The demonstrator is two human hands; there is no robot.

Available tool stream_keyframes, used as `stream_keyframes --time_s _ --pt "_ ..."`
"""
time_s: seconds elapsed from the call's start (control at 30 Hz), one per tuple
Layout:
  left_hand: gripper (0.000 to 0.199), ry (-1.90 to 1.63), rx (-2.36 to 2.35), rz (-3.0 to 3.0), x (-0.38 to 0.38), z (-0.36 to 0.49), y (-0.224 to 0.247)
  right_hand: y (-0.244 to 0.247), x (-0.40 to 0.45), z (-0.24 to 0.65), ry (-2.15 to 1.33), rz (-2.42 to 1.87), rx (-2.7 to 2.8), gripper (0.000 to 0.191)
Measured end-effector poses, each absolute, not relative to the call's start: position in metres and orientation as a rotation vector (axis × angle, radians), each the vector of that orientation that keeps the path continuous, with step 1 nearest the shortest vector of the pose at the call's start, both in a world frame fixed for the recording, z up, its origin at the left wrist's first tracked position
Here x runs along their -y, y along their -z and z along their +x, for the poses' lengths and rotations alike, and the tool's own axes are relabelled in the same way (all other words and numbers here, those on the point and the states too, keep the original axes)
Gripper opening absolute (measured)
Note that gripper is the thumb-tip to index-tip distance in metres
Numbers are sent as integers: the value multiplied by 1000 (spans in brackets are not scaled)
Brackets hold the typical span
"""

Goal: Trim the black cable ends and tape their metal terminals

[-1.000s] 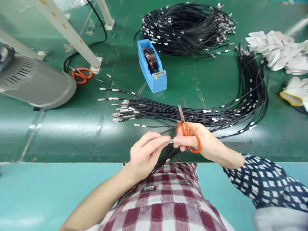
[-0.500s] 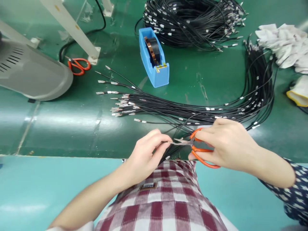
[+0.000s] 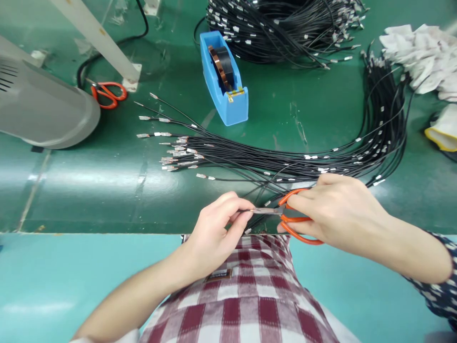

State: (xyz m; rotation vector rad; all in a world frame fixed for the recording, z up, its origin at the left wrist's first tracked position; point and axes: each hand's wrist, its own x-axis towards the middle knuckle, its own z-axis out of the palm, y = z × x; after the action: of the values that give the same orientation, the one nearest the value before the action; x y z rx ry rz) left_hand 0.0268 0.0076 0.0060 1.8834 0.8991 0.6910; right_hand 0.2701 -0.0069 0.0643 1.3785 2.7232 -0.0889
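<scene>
My left hand pinches the end of a thin black cable between thumb and forefinger, near the table's front edge. My right hand grips orange-handled scissors, fingers through the loops. The scissors' blades lie nearly together and point left, their tips right at my left fingertips. What lies between the tips is too small to make out. Just beyond both hands, a bundle of black cables with white labels and bare ends stretches across the green table, curving away at the right.
A blue tape dispenser stands behind the bundle. Further back lies a big coil of black cables. A grey machine and a second pair of orange scissors are at left. White gloves lie at the right.
The scissors' blades have come together from slightly apart, and their tips have moved left to my left fingertips. The table scene has shifted slightly left and up in view.
</scene>
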Motion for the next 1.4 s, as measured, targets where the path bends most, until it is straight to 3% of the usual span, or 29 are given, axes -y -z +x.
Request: stream_keyframes --time_s 0.43,0.67,1.4 --pt "17 -779 -901 1841 -7 28 -9 -67 6 268 187 1369 -2727 34" --pt "16 -757 -874 1829 -8 29 -10 -69 3 269 248 1365 -2710 25" --pt "17 -846 -871 1869 -2 27 -4 -70 5 269 109 1263 -2750 28"
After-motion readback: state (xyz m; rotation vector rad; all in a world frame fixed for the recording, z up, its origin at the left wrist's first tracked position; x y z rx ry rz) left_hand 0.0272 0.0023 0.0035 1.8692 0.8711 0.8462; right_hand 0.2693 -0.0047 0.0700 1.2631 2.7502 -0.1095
